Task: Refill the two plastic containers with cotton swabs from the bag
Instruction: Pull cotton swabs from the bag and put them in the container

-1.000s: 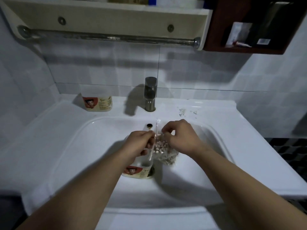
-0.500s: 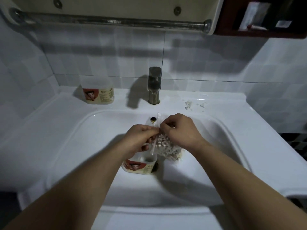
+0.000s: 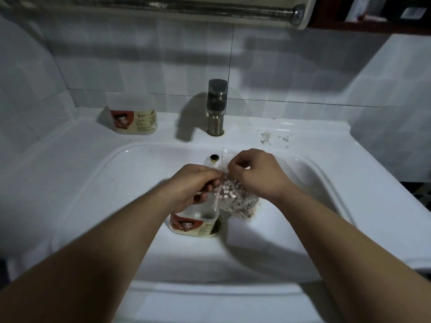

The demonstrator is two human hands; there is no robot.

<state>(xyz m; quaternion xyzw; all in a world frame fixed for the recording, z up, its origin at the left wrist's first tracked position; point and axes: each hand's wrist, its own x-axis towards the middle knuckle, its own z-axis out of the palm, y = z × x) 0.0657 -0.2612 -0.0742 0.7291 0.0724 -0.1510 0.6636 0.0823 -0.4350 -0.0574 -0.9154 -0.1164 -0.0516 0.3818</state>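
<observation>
A clear plastic bag of cotton swabs [image 3: 235, 199] hangs over the sink basin. My left hand [image 3: 193, 185] pinches the bag's left top edge and my right hand [image 3: 256, 176] pinches its right top edge, close together. Just below my left hand, a clear plastic container with a red cartoon label [image 3: 194, 223] stands in the basin near the drain; its inside looks empty. A second container with the same label [image 3: 134, 118] stands on the sink ledge at the back left.
The white sink basin [image 3: 112, 183] fills the middle. A metal tap [image 3: 217, 106] stands behind it, with an overflow hole [image 3: 214, 157] below. Some debris [image 3: 268, 137] lies on the back right ledge. A towel rail [image 3: 210, 10] runs overhead.
The camera has tilted downward, so the shelf has left the view. Both hands stay at the bag's top edge, a little closer together; the bag and containers have barely moved.
</observation>
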